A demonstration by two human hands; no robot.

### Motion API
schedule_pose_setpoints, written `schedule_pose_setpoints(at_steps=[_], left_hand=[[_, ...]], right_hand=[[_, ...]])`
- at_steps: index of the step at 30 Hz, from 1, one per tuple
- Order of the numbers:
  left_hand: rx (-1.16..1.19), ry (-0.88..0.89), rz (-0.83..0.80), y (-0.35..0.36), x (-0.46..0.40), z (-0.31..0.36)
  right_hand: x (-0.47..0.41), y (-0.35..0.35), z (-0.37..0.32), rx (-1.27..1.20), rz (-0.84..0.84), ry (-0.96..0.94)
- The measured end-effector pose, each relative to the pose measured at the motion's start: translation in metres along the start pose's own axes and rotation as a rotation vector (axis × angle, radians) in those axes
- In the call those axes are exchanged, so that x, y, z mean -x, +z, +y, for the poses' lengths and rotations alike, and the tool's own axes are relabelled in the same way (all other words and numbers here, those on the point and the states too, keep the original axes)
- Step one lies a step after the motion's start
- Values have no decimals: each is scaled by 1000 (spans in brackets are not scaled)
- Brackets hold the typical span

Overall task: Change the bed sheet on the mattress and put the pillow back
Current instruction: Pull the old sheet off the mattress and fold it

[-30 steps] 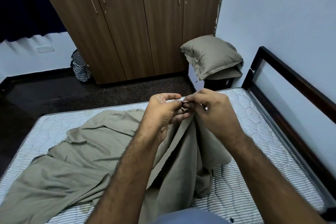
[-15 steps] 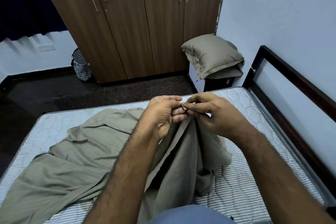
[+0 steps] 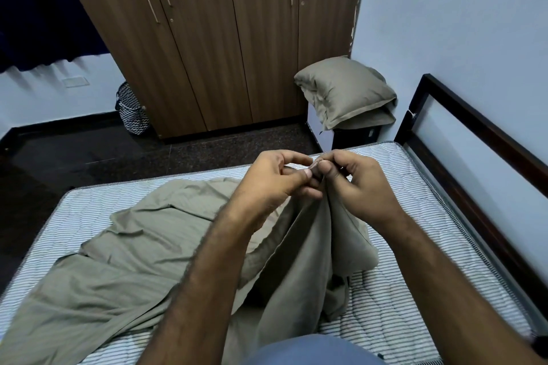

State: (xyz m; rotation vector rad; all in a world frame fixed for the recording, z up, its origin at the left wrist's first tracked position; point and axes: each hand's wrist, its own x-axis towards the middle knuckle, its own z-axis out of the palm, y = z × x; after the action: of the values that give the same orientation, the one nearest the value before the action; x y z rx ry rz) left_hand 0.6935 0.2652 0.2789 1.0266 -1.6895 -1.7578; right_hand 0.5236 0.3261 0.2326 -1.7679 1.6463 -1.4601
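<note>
The crumpled olive-grey cotton bed sheet (image 3: 124,270) lies heaped across the striped quilted mattress (image 3: 394,314). The left hand (image 3: 272,179) and right hand (image 3: 360,185) pinch its raised edge between thumbs and fingertips, likely hunting for a corner. The matching olive pillow (image 3: 345,90) waits aside by the wall.

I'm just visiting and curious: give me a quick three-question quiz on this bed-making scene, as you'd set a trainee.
1. True or false: the pillow lies on the mattress.
2. What do the left hand and right hand pinch? A) the sheet B) the pillow C) a wardrobe handle
3. Fill in: the patterned basket stands on the floor beside the ____.

Key: 1 false, it sits on a stand beyond the bed; 2 A; 3 wardrobe.
</note>
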Motion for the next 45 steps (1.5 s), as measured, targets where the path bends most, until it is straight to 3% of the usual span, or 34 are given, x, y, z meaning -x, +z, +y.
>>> schedule_pose_setpoints(at_steps=[4,10,18,24,27,30,33,36,39,41,43,45], left_hand=[[-247,108,123,1,-2,-1],[-211,191,198,2,-7,-7],[-74,199,198,6,-17,-22],[-16,199,256,9,-19,-26],[-93,223,347,7,-21,-30],[-109,235,401,5,-24,-35],[73,195,368,6,-24,-38],[244,158,309,6,-19,-37],[328,166,374,-5,-16,-40],[253,173,387,-15,-14,-41],[53,225,357,-21,-10,-38],[-100,289,348,-24,-6,-30]], right_hand=[[-1,4,1,-223,26,90],[-1,2,2,-363,23,156],[8,9,-10,-137,186,108],[10,12,-18,130,256,-33],[10,13,-17,199,189,-73],[12,20,-17,129,74,7],[12,30,-16,5,-12,152],[11,35,-17,-35,-72,160],[8,33,-21,-226,-100,186],[2,31,-21,-394,-38,252],[-8,30,-16,-289,24,184],[-20,33,-15,-181,-89,56]])
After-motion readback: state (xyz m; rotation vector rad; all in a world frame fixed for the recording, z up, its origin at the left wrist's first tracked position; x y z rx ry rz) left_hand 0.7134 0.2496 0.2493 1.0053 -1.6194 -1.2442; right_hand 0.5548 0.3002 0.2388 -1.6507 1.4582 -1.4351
